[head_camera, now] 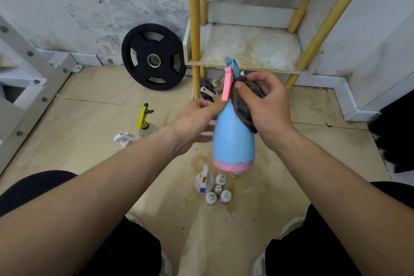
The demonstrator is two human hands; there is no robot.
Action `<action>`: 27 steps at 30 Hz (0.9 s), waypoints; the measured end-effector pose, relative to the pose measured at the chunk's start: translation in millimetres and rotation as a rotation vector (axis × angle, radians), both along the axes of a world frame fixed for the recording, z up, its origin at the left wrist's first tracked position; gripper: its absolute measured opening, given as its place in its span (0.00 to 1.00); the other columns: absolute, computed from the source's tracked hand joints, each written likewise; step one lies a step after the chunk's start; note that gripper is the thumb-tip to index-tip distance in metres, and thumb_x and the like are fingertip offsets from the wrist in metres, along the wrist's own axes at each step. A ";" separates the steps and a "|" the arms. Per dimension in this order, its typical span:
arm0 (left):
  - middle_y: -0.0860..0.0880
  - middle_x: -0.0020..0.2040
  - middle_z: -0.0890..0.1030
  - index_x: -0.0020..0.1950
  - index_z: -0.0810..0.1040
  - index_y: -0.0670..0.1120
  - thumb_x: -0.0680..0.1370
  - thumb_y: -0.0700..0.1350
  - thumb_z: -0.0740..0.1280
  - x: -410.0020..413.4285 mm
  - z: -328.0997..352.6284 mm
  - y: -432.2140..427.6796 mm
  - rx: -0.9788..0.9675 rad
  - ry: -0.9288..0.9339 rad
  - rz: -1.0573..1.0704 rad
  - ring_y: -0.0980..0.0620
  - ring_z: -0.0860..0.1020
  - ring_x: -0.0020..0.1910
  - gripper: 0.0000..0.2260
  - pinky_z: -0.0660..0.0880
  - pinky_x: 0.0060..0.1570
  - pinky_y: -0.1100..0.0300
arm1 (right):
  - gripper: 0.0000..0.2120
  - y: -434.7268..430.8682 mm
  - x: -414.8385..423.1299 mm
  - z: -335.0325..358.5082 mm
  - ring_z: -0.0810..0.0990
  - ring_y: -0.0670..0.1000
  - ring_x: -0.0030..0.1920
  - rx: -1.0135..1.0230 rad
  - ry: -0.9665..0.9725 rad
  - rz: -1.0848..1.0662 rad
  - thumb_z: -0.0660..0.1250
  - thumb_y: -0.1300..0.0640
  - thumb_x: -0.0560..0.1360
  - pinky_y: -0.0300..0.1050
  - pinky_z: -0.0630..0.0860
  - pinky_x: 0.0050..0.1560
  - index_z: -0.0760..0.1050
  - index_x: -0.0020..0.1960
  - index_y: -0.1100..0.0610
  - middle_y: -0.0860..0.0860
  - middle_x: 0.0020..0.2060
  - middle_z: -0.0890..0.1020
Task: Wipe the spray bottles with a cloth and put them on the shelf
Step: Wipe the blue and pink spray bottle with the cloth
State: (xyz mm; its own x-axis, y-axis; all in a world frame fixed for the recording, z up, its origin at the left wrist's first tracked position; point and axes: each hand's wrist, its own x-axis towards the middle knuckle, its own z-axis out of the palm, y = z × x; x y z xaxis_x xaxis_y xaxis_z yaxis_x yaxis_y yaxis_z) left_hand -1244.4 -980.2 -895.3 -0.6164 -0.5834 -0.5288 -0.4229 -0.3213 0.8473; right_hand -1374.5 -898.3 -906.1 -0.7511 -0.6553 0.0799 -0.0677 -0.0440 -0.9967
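The left hand [197, 119] pinches the bottle [233, 141], the right hand [268, 110] grips the cloth [244, 110]; rubbing could drop it onto vials [216, 189] at 6 o'clock.

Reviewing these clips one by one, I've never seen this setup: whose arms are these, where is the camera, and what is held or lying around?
No machine: these are a person's bare arms, filmed by a camera worn on the head, looking down. The left hand grips a blue spray bottle near its neck; the right hand holds a dark cloth against it. On the floor are a yellow-topped spray bottle, a white-topped spray bottle and a cluster of small white bottles. Behind are a stained shelf with yellow posts and a black weight plate leaning on the wall.
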 end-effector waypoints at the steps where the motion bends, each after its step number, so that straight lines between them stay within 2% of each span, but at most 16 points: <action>1: 0.44 0.53 0.84 0.56 0.79 0.43 0.80 0.61 0.65 -0.3 -1.1 1.5 0.062 -0.026 -0.058 0.45 0.84 0.49 0.21 0.80 0.57 0.44 | 0.09 -0.8 -0.2 0.4 0.84 0.48 0.50 -0.015 -0.010 -0.007 0.76 0.58 0.74 0.43 0.80 0.52 0.76 0.49 0.51 0.53 0.49 0.84; 3: 0.46 0.53 0.85 0.55 0.82 0.49 0.81 0.64 0.60 -1.7 -1.0 5.7 0.129 -0.007 -0.103 0.43 0.84 0.54 0.21 0.80 0.58 0.42 | 0.09 -1.8 0.3 -0.2 0.84 0.48 0.50 -0.018 0.000 -0.015 0.76 0.58 0.74 0.43 0.80 0.52 0.76 0.49 0.51 0.53 0.49 0.84; 5: 0.47 0.53 0.85 0.55 0.82 0.50 0.82 0.63 0.59 -3.4 0.5 4.8 0.114 0.005 -0.082 0.43 0.84 0.55 0.20 0.80 0.58 0.40 | 0.10 -2.9 -0.3 -1.4 0.84 0.49 0.51 -0.013 0.017 -0.026 0.76 0.56 0.74 0.44 0.80 0.52 0.76 0.49 0.51 0.53 0.50 0.84; 7: 0.46 0.54 0.85 0.58 0.82 0.48 0.81 0.59 0.64 -2.3 2.1 -1.5 0.144 0.046 -0.068 0.43 0.84 0.54 0.17 0.79 0.60 0.39 | 0.09 -3.7 -3.4 -1.1 0.84 0.49 0.52 0.002 0.047 -0.048 0.75 0.54 0.74 0.45 0.80 0.54 0.75 0.50 0.51 0.52 0.50 0.84; 9: 0.48 0.56 0.85 0.61 0.81 0.47 0.75 0.52 0.70 3.3 3.2 -7.8 0.178 0.110 -0.174 0.44 0.84 0.55 0.17 0.79 0.61 0.42 | 0.08 -3.7 -8.1 0.4 0.83 0.49 0.51 0.011 0.053 -0.091 0.74 0.54 0.75 0.47 0.81 0.54 0.75 0.50 0.51 0.52 0.50 0.83; 12: 0.50 0.61 0.84 0.67 0.78 0.49 0.75 0.43 0.74 7.5 1.5 -6.3 0.014 0.159 -0.366 0.50 0.82 0.60 0.20 0.81 0.58 0.49 | 0.07 -1.9 -12.8 2.3 0.83 0.48 0.49 0.010 0.046 -0.126 0.73 0.54 0.77 0.46 0.81 0.53 0.75 0.49 0.50 0.50 0.48 0.83; 14: 0.51 0.61 0.84 0.67 0.78 0.49 0.77 0.42 0.74 6.4 2.1 -2.8 -0.038 0.202 -0.316 0.53 0.83 0.59 0.19 0.81 0.55 0.53 | 0.05 -0.9 -11.1 3.3 0.82 0.46 0.48 0.021 0.072 -0.110 0.71 0.54 0.78 0.44 0.80 0.51 0.76 0.50 0.50 0.48 0.47 0.83; 17: 0.51 0.60 0.85 0.67 0.78 0.49 0.78 0.44 0.72 5.5 4.1 -2.9 -0.077 0.263 -0.197 0.52 0.84 0.58 0.18 0.82 0.56 0.52 | 0.03 -0.7 -3.3 1.4 0.81 0.42 0.50 0.054 0.151 -0.022 0.65 0.54 0.82 0.42 0.78 0.53 0.75 0.55 0.50 0.44 0.48 0.82; 21: 0.46 0.58 0.85 0.65 0.80 0.46 0.79 0.43 0.71 5.9 4.4 -1.1 -0.122 0.350 -0.026 0.48 0.84 0.56 0.14 0.83 0.53 0.51 | 0.16 2.9 7.3 -5.9 0.76 0.42 0.64 0.098 0.271 0.142 0.54 0.53 0.84 0.42 0.73 0.64 0.71 0.70 0.49 0.44 0.62 0.79; 23: 0.45 0.58 0.85 0.65 0.80 0.44 0.79 0.44 0.70 6.4 5.1 -4.5 -0.115 0.371 0.068 0.50 0.85 0.52 0.14 0.83 0.45 0.55 | 0.18 6.3 12.9 -10.0 0.70 0.34 0.65 0.127 0.315 0.203 0.53 0.56 0.85 0.31 0.65 0.67 0.66 0.74 0.48 0.38 0.65 0.73; 24: 0.46 0.56 0.85 0.66 0.79 0.43 0.80 0.45 0.70 7.1 5.7 -7.3 -0.106 0.371 0.110 0.52 0.85 0.49 0.15 0.82 0.41 0.58 | 0.19 8.0 15.9 -12.2 0.67 0.32 0.66 0.158 0.357 0.233 0.53 0.55 0.85 0.25 0.60 0.66 0.63 0.76 0.49 0.38 0.66 0.70; 27: 0.48 0.53 0.86 0.66 0.79 0.44 0.81 0.47 0.69 9.7 7.5 -13.3 -0.138 0.352 0.140 0.54 0.85 0.46 0.15 0.80 0.38 0.61 | 0.29 12.5 21.2 -21.0 0.61 0.38 0.72 0.256 0.463 0.318 0.52 0.48 0.82 0.19 0.52 0.65 0.56 0.81 0.56 0.50 0.75 0.63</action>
